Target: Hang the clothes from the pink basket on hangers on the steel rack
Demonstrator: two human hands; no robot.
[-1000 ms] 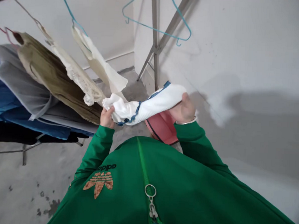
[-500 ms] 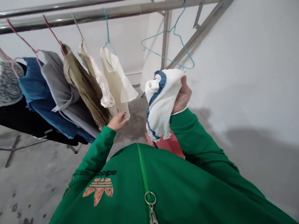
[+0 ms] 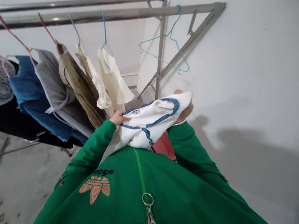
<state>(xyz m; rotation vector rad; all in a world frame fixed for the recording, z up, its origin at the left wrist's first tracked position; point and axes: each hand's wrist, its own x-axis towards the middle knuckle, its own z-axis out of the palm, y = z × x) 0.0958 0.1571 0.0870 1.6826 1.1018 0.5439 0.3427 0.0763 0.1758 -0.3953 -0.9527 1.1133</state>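
Note:
A white garment with blue ruffled trim point(image 3: 149, 120) stretches between my two hands in front of my chest, its neckline facing up. My left hand point(image 3: 119, 117) pinches its left edge, thumb on top, near a small dark label. At the other end, my right hand point(image 3: 187, 113) grips the cloth from behind; most of those fingers are hidden by the fabric. Above the garment, a bare blue wire hanger point(image 3: 164, 59) hangs on the metal rail point(image 3: 134, 13), apart from both hands.
Several clothes hang to the left: a cream top point(image 3: 113, 76), a lace-edged piece point(image 3: 101, 92), an olive garment point(image 3: 76, 81), a grey one point(image 3: 53, 83) and a blue one point(image 3: 33, 86). A red object point(image 3: 164, 147) shows below the garment. The rack's slanted brace point(image 3: 185, 50) stands near the wall.
My left hand has moved from beside the cream top to take the white garment's edge. The garment, earlier bunched in my right hand, is now lower and spread out.

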